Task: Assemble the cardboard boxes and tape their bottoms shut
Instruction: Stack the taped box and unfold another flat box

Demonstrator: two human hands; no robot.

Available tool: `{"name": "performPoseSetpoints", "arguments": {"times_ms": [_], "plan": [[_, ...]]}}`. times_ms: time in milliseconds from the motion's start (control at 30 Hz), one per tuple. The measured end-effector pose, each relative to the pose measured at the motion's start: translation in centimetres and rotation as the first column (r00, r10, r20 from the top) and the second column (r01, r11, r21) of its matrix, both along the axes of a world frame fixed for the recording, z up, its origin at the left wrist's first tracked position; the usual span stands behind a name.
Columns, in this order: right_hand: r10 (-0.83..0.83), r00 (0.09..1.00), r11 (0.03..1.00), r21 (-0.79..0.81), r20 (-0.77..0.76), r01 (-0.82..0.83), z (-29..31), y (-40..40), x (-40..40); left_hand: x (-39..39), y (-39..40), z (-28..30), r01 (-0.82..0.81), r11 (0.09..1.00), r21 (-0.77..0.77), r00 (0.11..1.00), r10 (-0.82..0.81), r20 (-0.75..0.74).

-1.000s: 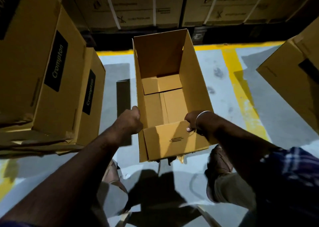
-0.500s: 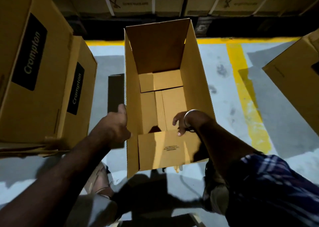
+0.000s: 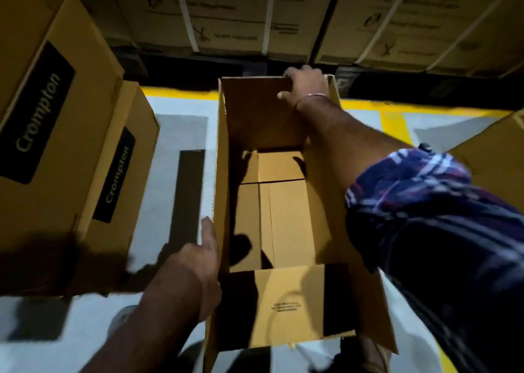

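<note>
We had the open box (image 3: pixel 272 202) standing in the middle of the frame, its bottom flaps folded in and the near flap hanging toward us at the lower centre. Our right hand (image 3: pixel 304 85) gripped the far flap at the upper centre, fingers curled over its top edge, thumb on the inner face. Our left hand (image 3: pixel 202 262) lay along the left wall near its rim, fingers fairly straight and pressing, holding nothing. The step, we judged, was turning the box over for taping, so it paid to brace the left wall while pulling the far flap evenly, lest the bottom flaps spring loose. Room was tight: 2 stacked boxes (image 3: pixel 56 146) crowded the left of the frame, another box (image 3: pixel 493 157) sat at the right edge, and strapped cartons (image 3: pixel 283 12) ran across the top. The bare floor (image 3: pixel 175 134) left of the box seemed the best place to tip it.
</note>
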State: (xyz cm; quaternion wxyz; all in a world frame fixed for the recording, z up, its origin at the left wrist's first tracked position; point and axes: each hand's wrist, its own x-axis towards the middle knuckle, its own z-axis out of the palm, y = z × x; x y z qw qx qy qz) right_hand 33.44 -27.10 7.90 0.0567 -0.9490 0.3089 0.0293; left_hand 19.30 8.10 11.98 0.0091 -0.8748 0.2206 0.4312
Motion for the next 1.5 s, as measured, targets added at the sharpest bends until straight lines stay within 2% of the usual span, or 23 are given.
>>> {"name": "performPoseSetpoints", "arguments": {"times_ms": [67,133,233,267,333,433,533,700,767,833,900,933,1000,1033,1100,1167,1200,1333,1500], "plan": [[0.035,0.995,0.991,-0.129,0.089,-0.023,-1.1,0.2,-0.6,-0.1,-0.1,0.2,0.008,0.999,-0.042,1.000,-0.008,-0.016],[0.166,0.973,0.961,-0.250,0.162,-0.122,-2.5,1.5,-1.5,0.0,-0.3,0.2,0.018,0.999,-0.035,0.999,-0.019,-0.038],[0.282,0.934,0.931,-0.296,0.218,-0.212,-4.7,2.7,-3.5,0.2,-0.1,0.0,0.032,0.999,0.003,0.999,-0.032,-0.018],[0.305,0.933,0.922,-0.303,0.190,-0.240,-6.2,2.9,-4.7,0.2,-0.1,0.0,0.034,0.999,-0.003,0.999,-0.034,-0.007],[0.309,0.951,0.919,-0.259,0.006,-0.297,-10.1,3.5,-8.1,0.1,-0.3,0.0,0.060,0.998,-0.035,0.998,-0.059,0.017],[0.201,0.942,0.951,-0.177,-0.270,-0.254,-15.3,4.2,-12.4,-0.5,-0.9,-0.4,0.087,0.996,-0.027,0.996,-0.086,0.036],[0.131,0.928,0.980,-0.094,-0.348,-0.174,-16.0,4.8,-12.5,-0.6,-0.6,-1.1,0.086,0.995,-0.044,0.994,-0.083,0.065],[0.089,0.917,0.994,0.099,-0.389,-0.054,-11.0,6.4,-9.9,-0.9,0.1,-0.9,0.120,0.989,-0.082,0.989,-0.112,0.096],[0.114,0.930,0.986,0.156,-0.349,-0.063,-7.1,6.3,-10.0,-0.9,0.1,-0.6,0.127,0.988,-0.083,0.988,-0.118,0.101],[0.127,0.975,0.975,0.204,-0.181,-0.089,-2.8,5.6,-11.1,-0.8,0.2,-0.3,0.117,0.991,-0.070,0.990,-0.111,0.088],[0.016,0.995,0.974,0.222,0.102,-0.038,0.9,4.6,-13.8,-0.9,0.5,-0.1,0.133,0.987,-0.089,0.986,-0.123,0.109],[-0.065,0.972,0.974,0.224,0.226,0.012,2.3,3.9,-15.7,-0.9,0.5,-0.1,0.147,0.984,-0.103,0.982,-0.133,0.132],[-0.238,0.907,0.947,0.290,0.348,0.137,4.2,3.0,-20.6,-1.4,0.7,0.1,0.154,0.982,-0.109,0.974,-0.133,0.182],[-0.333,0.882,0.910,0.359,0.334,0.207,4.3,3.0,-23.1,-1.6,0.6,0.1,0.150,0.984,-0.094,0.972,-0.130,0.196],[-0.510,0.840,0.757,0.559,0.186,0.337,3.6,4.5,-28.1,-1.8,0.2,0.4,0.133,0.988,-0.077,0.974,-0.116,0.195],[-0.555,0.830,0.577,0.743,0.052,0.340,1.7,8.3,-31.9,-2.3,-0.1,0.3,0.109,0.990,-0.088,0.980,-0.093,0.175],[-0.526,0.850,0.539,0.787,0.035,0.302,0.8,10.3,-32.9,-2.3,-0.3,0.1,0.098,0.991,-0.097,0.981,-0.079,0.177],[-0.520,0.838,0.595,0.773,0.163,0.219,-1.8,14.6,-33.9,-2.7,-0.2,-0.3,0.051,0.993,-0.103,0.981,-0.030,0.191],[-0.492,0.860,0.628,0.739,0.134,0.244,-1.8,15.1,-33.1,-2.1,0.0,-0.4,0.065,0.988,-0.142,0.984,-0.040,0.173]]}}
